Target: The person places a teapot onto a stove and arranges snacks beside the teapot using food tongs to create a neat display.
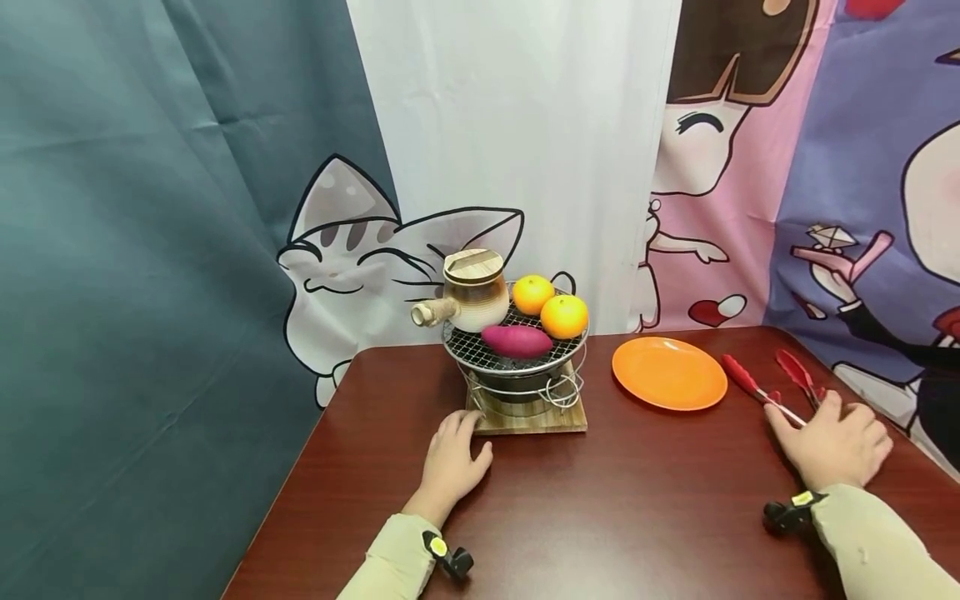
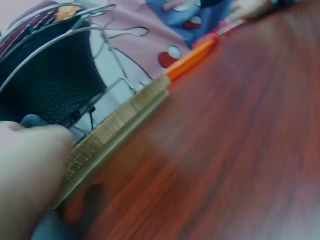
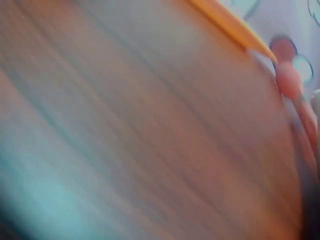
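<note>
My left hand (image 1: 453,462) rests at the near left corner of the wooden board (image 1: 528,421), fingers relaxed and thumb spread. In the left wrist view the hand (image 2: 32,170) is beside the board's edge (image 2: 120,112). On the board stands a small round grill stove (image 1: 517,383) with a wire rack. It bears a side-handled clay teapot (image 1: 480,304) with a wooden lid, two mandarins (image 1: 564,317) and a purple sweet potato (image 1: 517,342). At the right, my right hand (image 1: 843,442) holds the red-tipped tongs (image 1: 742,375), arms spread, their near end hidden under it.
An orange plate (image 1: 670,373) lies between the stove and the tongs. The dark red wooden table (image 1: 600,517) ends against a printed cartoon curtain (image 1: 517,125) behind and at the right. The stove's wire feet and loops stick out above the board.
</note>
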### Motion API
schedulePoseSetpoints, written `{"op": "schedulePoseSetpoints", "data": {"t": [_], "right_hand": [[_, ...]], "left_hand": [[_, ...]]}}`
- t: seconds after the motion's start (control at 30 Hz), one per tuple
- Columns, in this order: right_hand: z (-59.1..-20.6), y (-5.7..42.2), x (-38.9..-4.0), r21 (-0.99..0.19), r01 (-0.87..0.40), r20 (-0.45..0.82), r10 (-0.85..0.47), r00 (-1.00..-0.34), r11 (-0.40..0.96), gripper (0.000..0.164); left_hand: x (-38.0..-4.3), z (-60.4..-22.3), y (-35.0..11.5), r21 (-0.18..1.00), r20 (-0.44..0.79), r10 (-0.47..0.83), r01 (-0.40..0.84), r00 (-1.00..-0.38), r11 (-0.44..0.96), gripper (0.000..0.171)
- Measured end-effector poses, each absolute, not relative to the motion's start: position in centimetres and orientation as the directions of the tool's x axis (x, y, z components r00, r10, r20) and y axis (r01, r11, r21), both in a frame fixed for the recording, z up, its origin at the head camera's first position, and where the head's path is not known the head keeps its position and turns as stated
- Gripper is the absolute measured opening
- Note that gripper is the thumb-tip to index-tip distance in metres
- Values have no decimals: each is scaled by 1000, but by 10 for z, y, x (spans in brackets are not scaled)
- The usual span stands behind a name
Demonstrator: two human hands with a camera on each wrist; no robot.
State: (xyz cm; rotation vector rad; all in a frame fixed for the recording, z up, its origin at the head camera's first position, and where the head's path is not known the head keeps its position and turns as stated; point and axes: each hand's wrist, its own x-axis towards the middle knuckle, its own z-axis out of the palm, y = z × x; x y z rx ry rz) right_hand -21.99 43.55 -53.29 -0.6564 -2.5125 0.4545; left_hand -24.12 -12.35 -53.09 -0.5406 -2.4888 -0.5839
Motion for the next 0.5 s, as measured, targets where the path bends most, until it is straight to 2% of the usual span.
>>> {"op": "schedulePoseSetpoints", "data": {"t": [0.1, 0.2, 0.33, 0.5], "right_hand": [[-523, 412, -232, -407, 239, 438, 418, -796, 882, 103], [-503, 383, -248, -376, 110, 463, 290, -838, 920, 104], [-476, 345, -261, -347, 9, 427, 166, -889, 938, 109], [-457, 308, -262, -346, -34, 339, 91, -936, 938, 112]], "left_hand": [[-244, -527, -128, 341, 556, 173, 413, -813, 845, 60], [-248, -518, -134, 410, 466, 133, 347, -874, 844, 77], [-254, -499, -141, 454, 300, 110, 243, -947, 857, 97], [-255, -474, -143, 426, 170, 91, 157, -981, 891, 107]]}}
